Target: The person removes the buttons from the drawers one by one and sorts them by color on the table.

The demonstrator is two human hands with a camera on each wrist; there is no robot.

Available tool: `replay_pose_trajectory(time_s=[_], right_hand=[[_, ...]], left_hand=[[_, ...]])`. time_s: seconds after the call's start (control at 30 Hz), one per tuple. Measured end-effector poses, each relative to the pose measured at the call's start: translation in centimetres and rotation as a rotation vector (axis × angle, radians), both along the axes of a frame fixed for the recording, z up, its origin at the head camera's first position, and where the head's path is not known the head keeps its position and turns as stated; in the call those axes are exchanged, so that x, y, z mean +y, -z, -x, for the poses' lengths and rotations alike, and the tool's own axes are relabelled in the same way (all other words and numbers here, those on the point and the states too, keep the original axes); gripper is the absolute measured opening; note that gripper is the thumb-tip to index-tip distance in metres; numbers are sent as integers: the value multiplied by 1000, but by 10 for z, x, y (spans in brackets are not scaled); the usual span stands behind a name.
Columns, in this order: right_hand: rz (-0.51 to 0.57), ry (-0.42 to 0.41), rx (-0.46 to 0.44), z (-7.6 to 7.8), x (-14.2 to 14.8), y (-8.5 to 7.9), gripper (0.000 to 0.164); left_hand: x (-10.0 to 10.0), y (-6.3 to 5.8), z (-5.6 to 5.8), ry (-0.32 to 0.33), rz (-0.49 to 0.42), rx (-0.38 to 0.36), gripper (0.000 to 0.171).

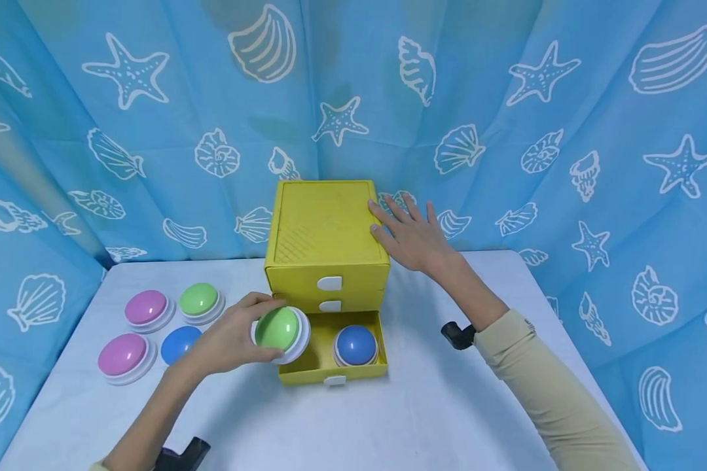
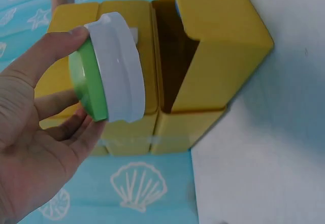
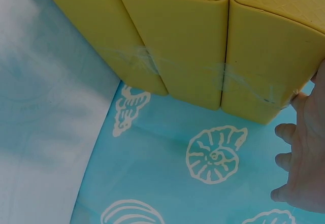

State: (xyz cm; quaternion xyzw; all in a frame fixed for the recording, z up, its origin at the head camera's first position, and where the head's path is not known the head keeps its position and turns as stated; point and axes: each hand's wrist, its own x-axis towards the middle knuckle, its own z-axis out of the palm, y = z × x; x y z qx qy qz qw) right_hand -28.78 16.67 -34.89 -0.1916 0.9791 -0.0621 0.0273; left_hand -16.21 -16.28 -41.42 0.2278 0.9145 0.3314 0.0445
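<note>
My left hand [image 1: 232, 337] grips a green dome-topped push light [image 1: 278, 329] with a white base, tilted, at the left side of the pulled-out bottom drawer [image 1: 306, 378]. In the left wrist view the push light [image 2: 91, 82] sits between thumb and fingertips, its white base turned toward the drawers. A blue push light [image 1: 356, 345] lies in the right part of that drawer. My right hand [image 1: 411, 235] has its fingers spread, touching the upper right edge of the yellow drawer cabinet [image 1: 324, 222]. In the right wrist view this hand [image 3: 307, 153] is beside the cabinet's side.
Left of the cabinet, on the white table [image 1: 424, 418], lie two pink push lights [image 1: 146, 307], a green push light [image 1: 199, 299] and a blue push light [image 1: 179, 343]. The two upper drawers, with white handles [image 1: 330, 283], are closed. A blue shell-patterned curtain [image 1: 353, 78] hangs behind.
</note>
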Motion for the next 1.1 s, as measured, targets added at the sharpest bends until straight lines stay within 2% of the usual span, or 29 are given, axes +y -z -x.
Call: replay_pose_trajectory(time_s=[0.13,0.4,0.7,0.93,1.1], right_hand=[[-6,-1,3,1,1,0,63],[-1,-1,7,1,1,-1,63],[2,9,-10,0,-2,-2,63],[-10,3,1,1,-4,2,62],[-9,0,4,1,-5,4,62]], left_hand=[[-14,-1,-3,-30,-22,3,73],[-38,-1,-11,-109,22,-85,72],[-80,13,-32,-204,129,-193,82],[-124,27,-52,-245,189,-216,82],[-147,37,-63,-317,260,-304,89]])
